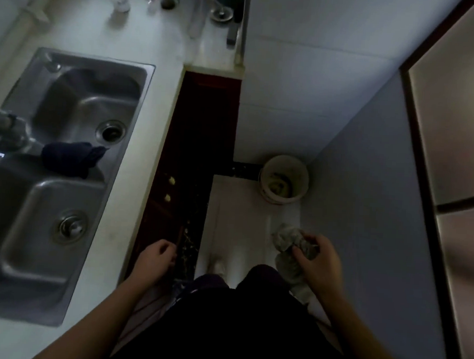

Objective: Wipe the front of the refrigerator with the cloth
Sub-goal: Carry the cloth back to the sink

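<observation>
Right hand (pixel 318 263) is gripping the crumpled grey cloth (pixel 286 242), fingers curled round it, lower right of centre, over the pale floor (pixel 237 207) just below a white bucket (pixel 294 169), while left hand (pixel 156 260) is hanging loosely curled, holding nothing, beside the double steel sink (pixel 12 251) at left.

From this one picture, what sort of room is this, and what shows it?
Probably a home kitchen: a double steel sink in a white counter, a tap at its edge, and dark cupboard doors below.
</observation>
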Available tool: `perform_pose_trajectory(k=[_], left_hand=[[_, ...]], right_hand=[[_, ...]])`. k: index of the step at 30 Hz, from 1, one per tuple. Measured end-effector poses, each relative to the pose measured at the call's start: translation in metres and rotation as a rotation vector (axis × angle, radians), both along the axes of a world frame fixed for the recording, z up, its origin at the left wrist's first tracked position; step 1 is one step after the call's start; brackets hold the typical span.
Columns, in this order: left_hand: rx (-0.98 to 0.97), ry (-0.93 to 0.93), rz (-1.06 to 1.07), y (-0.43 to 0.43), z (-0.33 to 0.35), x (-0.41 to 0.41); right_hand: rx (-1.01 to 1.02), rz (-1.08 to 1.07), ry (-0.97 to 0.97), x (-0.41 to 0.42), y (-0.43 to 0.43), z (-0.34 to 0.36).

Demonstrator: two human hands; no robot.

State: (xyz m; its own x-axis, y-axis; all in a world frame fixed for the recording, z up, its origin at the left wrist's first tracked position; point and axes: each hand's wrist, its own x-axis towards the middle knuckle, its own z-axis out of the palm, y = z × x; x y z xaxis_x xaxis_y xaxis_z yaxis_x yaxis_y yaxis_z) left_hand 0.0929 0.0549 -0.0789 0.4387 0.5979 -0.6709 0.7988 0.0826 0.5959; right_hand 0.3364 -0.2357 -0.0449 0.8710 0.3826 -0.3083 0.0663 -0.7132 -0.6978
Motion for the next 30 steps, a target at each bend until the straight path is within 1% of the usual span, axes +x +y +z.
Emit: perform_pose_trajectory(k=[3, 7, 11, 18, 20, 25, 28, 30], left_hand=[[0.016, -0.031, -0.002, 0.035, 0.008, 0.047], [0.035, -0.040, 0.027, 0.070, 0.010, 0.100], [0.048, -0.010, 0.122, 0.093, 0.013, 0.136], [0.087, 0.049, 0.317, 0.111, 0.022, 0.164], [0.087, 0.054, 0.389, 0.116, 0.026, 0.169], [0.143, 0.082, 0.486, 0.145, 0.032, 0.175], [0.149, 0.040, 0.544, 0.178, 0.036, 0.189], [0.184, 0.003, 0.543, 0.208, 0.041, 0.205]], right_hand=[[-0.001, -0.033, 0.026, 0.036, 0.023, 0.002], [-0.008, 0.000, 0.032, 0.090, 0.059, -0.006], [0.000, 0.115, 0.041, 0.157, 0.111, -0.014], [0.074, 0.408, 0.002, 0.255, 0.235, -0.006], [0.088, 0.488, -0.013, 0.272, 0.271, -0.002], [0.134, 0.634, -0.062, 0.294, 0.353, 0.012], [0.181, 0.679, -0.084, 0.300, 0.398, 0.018], [0.205, 0.686, -0.101, 0.304, 0.427, 0.023]])
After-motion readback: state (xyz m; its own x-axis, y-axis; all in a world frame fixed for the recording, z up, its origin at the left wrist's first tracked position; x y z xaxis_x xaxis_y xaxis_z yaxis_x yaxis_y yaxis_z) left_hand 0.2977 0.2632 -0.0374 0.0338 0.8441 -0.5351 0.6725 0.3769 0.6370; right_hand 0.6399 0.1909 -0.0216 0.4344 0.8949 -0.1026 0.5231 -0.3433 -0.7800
